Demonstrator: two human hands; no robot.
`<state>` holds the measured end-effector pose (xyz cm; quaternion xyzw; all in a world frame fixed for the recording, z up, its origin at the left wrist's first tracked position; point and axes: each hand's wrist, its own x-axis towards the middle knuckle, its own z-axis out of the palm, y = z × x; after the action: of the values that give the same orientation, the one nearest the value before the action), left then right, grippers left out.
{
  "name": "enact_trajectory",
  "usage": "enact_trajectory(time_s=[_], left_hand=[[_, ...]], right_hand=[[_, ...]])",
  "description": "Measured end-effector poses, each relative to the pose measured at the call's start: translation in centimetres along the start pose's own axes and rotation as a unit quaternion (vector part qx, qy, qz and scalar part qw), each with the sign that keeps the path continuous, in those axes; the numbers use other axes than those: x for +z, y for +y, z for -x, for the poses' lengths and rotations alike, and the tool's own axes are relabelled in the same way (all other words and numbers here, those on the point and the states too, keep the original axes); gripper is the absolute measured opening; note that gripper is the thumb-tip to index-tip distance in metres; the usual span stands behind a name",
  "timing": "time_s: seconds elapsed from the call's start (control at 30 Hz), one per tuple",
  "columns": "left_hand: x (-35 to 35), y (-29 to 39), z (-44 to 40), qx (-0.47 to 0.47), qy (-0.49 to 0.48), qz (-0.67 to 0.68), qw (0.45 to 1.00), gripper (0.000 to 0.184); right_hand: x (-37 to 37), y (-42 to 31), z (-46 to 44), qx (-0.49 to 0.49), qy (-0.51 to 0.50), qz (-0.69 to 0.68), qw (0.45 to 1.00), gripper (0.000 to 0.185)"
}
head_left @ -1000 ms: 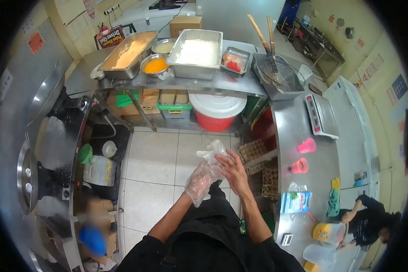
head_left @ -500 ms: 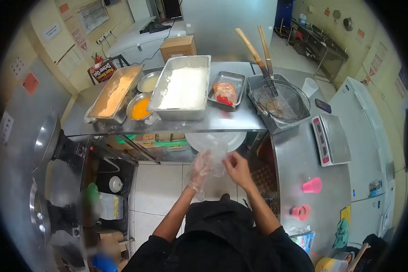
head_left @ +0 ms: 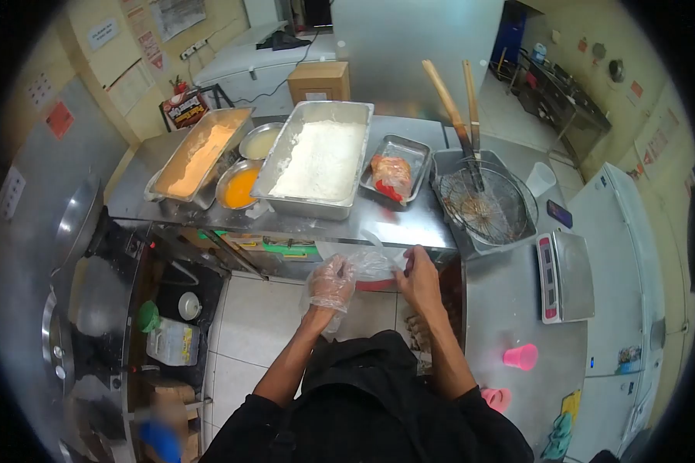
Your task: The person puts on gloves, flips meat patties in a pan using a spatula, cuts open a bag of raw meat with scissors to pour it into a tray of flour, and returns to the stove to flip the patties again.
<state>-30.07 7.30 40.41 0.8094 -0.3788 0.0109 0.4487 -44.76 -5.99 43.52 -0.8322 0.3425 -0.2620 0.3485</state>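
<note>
My left hand [head_left: 333, 282] wears a clear disposable plastic glove, and its curled fingers grip a second clear plastic glove [head_left: 374, 265]. That loose glove stretches across in front of me toward my right hand [head_left: 420, 282], which is bare and pinches its other side. Both hands hang in front of the steel table's near edge. Beyond them on the table are a deep steel pan of white flour [head_left: 322, 160] and a small steel tray [head_left: 418, 150] holding a bag [head_left: 391, 177] of what looks like raw meat.
Orange powder fills a pan [head_left: 202, 158] at the left, beside bowls of orange liquid [head_left: 241, 185] and pale liquid [head_left: 261, 142]. A grey tub [head_left: 471, 241] holds wire strainers [head_left: 483, 208]. On the right counter stand a scale [head_left: 570, 276] and a pink cup [head_left: 520, 356].
The view has shifted, so the tables sit lower in it. My hands have moved slightly apart, and the loose glove now stretches sideways between them.
</note>
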Motion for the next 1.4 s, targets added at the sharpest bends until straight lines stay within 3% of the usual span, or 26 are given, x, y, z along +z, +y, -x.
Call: enact_trajectory(time_s=[0.13,0.2,0.3,0.33,0.37,0.43,0.47,0.5,0.57,0.6,0.63,0.7,0.73,0.77,0.8,0.83,0.9,0.97,1.03,1.13,1.2,1.27,1.3,1.37,1.4], left_hand=[[-0.7,0.3,0.0,-0.018,0.008,-0.057,0.998,0.015],[-0.9,0.7,-0.1,-0.005,0.005,-0.039,0.999,0.017],[-1.3,2.1,0.3,0.033,-0.015,-0.012,0.999,0.019],[-1.4,2.6,0.3,0.051,-0.025,-0.006,0.998,0.018],[-1.5,3.1,0.2,0.053,-0.018,-0.006,0.998,0.018],[-1.6,3.7,0.8,0.123,-0.063,-0.032,0.990,0.018],[-0.7,3.1,2.0,0.107,-0.102,-0.114,0.982,0.022],[-0.2,2.9,3.1,0.107,-0.101,-0.112,0.983,0.022],[0.8,2.9,4.3,0.272,-0.007,-0.066,0.960,0.025],[-0.4,3.9,4.1,0.299,-0.031,-0.057,0.952,0.023],[-0.2,3.4,3.9,0.303,-0.030,-0.052,0.951,0.023],[0.5,2.4,3.8,0.322,0.001,-0.104,0.941,0.030],[0.1,3.1,3.3,0.287,0.024,-0.062,0.956,0.017],[0.4,2.7,2.9,0.288,0.022,-0.058,0.956,0.017],[0.6,2.3,2.6,0.250,0.020,-0.057,0.966,0.017],[0.8,2.0,2.4,0.211,0.019,-0.055,0.976,0.017],[1.0,1.8,2.3,0.174,-0.011,-0.028,0.984,0.017],[1.3,1.8,2.6,0.133,-0.047,0.000,0.990,0.018],[1.9,1.6,2.5,0.159,-0.059,-0.027,0.985,0.018],[3.0,0.7,2.5,0.196,-0.056,-0.007,0.979,0.022],[3.3,0.4,2.6,0.166,-0.078,0.015,0.983,0.022],[3.5,-0.4,2.6,0.136,-0.104,0.033,0.985,0.022],[3.7,-0.9,2.3,0.185,-0.093,0.009,0.978,0.021],[4.0,-1.9,2.4,0.235,-0.087,-0.009,0.968,0.020],[3.9,-1.9,2.4,0.159,-0.115,0.037,0.980,0.019]], right_hand=[[-1.8,-5.0,0.7,-0.073,-0.120,-0.127,0.982,0.028],[-0.6,-4.6,0.8,-0.288,-0.102,-0.204,0.930,0.024],[4.1,-1.0,0.7,-0.258,-0.112,-0.163,0.946,0.021],[5.0,1.0,1.1,-0.153,-0.213,-0.106,0.959,0.026],[6.4,2.5,1.2,-0.160,-0.213,-0.105,0.958,0.026],[7.7,2.3,1.3,-0.268,-0.187,-0.056,0.943,0.045],[7.3,2.8,1.0,-0.263,-0.226,-0.063,0.936,0.062],[6.5,2.1,0.5,-0.264,-0.227,-0.061,0.936,0.062],[5.2,1.2,-0.4,-0.299,-0.140,-0.039,0.943,0.064],[4.5,0.4,-0.5,-0.299,-0.138,-0.034,0.944,0.064],[3.9,-0.5,-0.5,-0.205,-0.150,-0.156,0.954,0.062],[4.0,0.1,-0.5,-0.105,-0.152,-0.273,0.944,0.060],[4.9,1.5,-0.4,-0.116,-0.153,-0.276,0.942,0.057],[5.7,2.8,-0.2,-0.128,-0.156,-0.280,0.939,0.055],[5.7,2.2,0.1,-0.024,-0.181,-0.331,0.926,0.051],[5.8,1.5,0.3,-0.022,-0.182,-0.329,0.926,0.051],[6.1,0.4,0.5,0.122,-0.105,-0.635,0.756,0.046],[6.1,1.4,0.9,0.147,-0.094,-0.587,0.790,0.043],[5.8,2.8,1.0,0.170,-0.081,-0.537,0.822,0.040],[4.4,2.9,1.1,0.279,-0.131,-0.347,0.886,0.036],[3.5,1.4,1.0,0.093,-0.067,-0.218,0.969,0.034],[3.5,1.4,0.7,0.046,-0.049,-0.183,0.981,0.033],[3.7,1.3,0.9,-0.004,-0.032,-0.151,0.988,0.033],[4.9,1.4,1.4,0.004,-0.018,-0.156,0.988,0.032],[5.5,1.5,1.6,0.003,-0.007,-0.163,0.987,0.031]])
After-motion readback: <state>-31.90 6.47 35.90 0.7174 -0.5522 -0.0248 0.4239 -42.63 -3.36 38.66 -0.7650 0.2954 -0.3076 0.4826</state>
